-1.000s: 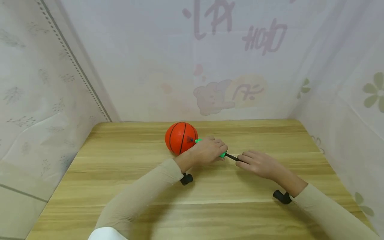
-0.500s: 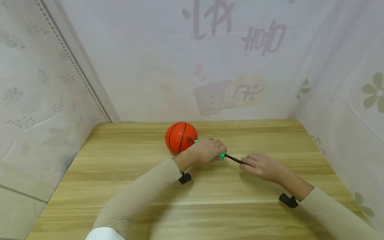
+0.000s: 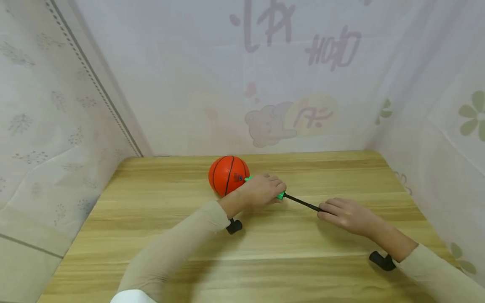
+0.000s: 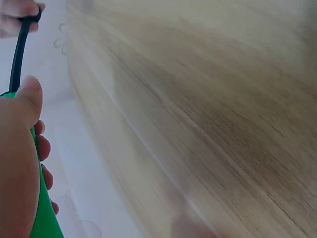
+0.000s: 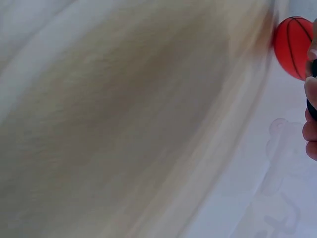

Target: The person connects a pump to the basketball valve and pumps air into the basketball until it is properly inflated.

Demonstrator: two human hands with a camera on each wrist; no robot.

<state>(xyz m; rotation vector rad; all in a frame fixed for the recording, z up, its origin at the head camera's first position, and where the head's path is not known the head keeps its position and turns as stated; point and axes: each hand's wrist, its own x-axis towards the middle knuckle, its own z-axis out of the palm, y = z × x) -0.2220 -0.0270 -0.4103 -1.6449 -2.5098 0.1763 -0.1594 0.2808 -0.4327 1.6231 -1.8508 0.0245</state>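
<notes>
An orange-red basketball (image 3: 226,174) with black lines sits toward the back of the wooden table. My left hand (image 3: 261,190) grips the green barrel of a hand pump (image 3: 281,196) just to the ball's right. The barrel's far tip meets the ball's side; I cannot tell whether a needle is in it. From the barrel's near end a thin black rod (image 3: 301,202) sticks out, and my right hand (image 3: 348,216) holds its end. In the left wrist view the fingers curl round the green barrel (image 4: 45,220). The right wrist view catches fingers on the black handle (image 5: 311,108).
The wood-grain table (image 3: 265,273) has patterned white cloth (image 3: 189,84) behind it and on both sides. Black wrist-camera mounts (image 3: 382,261) stick out beneath both forearms.
My right hand has moved right and toward me, drawing more of the black rod out of the green barrel. The left hand and the ball have hardly moved.
</notes>
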